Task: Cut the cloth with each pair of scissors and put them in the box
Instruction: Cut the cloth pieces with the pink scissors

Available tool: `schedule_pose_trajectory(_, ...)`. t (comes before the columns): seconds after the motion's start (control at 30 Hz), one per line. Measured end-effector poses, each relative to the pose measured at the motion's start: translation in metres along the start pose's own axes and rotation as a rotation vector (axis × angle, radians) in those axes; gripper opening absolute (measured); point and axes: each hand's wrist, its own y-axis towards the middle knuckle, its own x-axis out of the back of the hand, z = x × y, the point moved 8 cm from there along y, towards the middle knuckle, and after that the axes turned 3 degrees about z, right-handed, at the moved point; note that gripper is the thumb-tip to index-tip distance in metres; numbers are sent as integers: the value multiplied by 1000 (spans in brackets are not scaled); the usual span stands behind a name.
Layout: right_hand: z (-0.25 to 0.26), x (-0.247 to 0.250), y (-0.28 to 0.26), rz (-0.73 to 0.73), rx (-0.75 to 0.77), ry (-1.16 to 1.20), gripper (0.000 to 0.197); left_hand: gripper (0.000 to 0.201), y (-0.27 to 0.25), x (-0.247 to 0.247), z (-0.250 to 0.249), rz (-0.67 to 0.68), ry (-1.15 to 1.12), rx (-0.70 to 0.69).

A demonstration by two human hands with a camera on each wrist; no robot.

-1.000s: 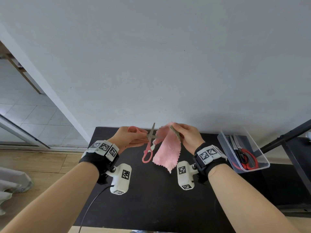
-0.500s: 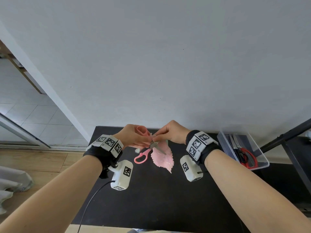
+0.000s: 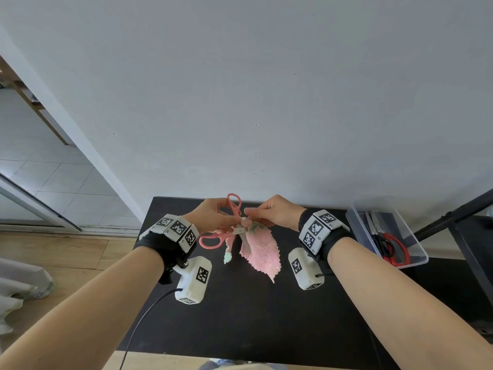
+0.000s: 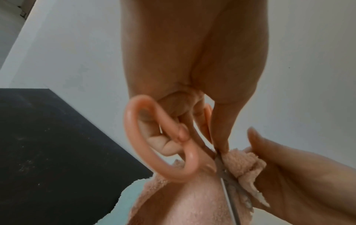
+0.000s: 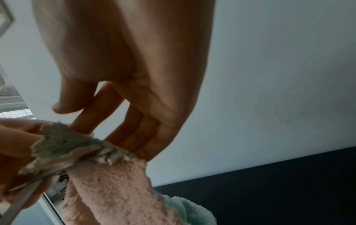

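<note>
Over the black table (image 3: 240, 316) my left hand (image 3: 226, 220) grips the pink-handled scissors (image 3: 234, 206), fingers through the loops (image 4: 134, 137). The handles are spread wide and the blades (image 3: 244, 240) point down into the pink cloth (image 3: 262, 249). My right hand (image 3: 249, 212) pinches the cloth's bunched top edge (image 5: 63, 143) right beside the blades (image 4: 227, 190). The cloth hangs from that pinch, and a narrow strip (image 3: 228, 253) with a mint underside dangles left of the blades. Both hands almost touch.
A clear plastic box (image 3: 416, 252) stands at the table's right back, holding red-handled scissors (image 3: 394, 249) and a dark pair (image 3: 374, 228). A dark metal frame (image 3: 464, 231) rises just right of the box. The white wall is close behind the hands.
My hands have closed together and the right one has turned over the cloth's top. The blades now point down into the cloth, the handles spread wider, and a strip hangs off.
</note>
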Motion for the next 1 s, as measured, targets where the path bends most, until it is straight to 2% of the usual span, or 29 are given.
schedule_pose_trajectory(0.13,2,-5,-1,51,10,-85,7,28,-2,-3,-5,22,33,-29)
schedule_pose_trajectory(0.33,7,-17,0,135,-13,-295,17,23,-4,-5,-10,5,112,-82)
schedule_pose_trajectory(0.5,10,-17,4,153,-11,-454,19,24,-7,-2,-3,-47,37,-82)
schedule_pose_trajectory(0.67,6,-14,3,156,-12,-425,22,15,-9,0,-4,-43,82,-100)
schedule_pose_trajectory(0.9,-8,-3,-2,125,-50,-390,12,16,-11,1,0,-37,83,-109)
schedule_pose_trajectory(1.0,-8,6,-3,56,-29,-355,16,13,-11,6,-1,-28,73,-100)
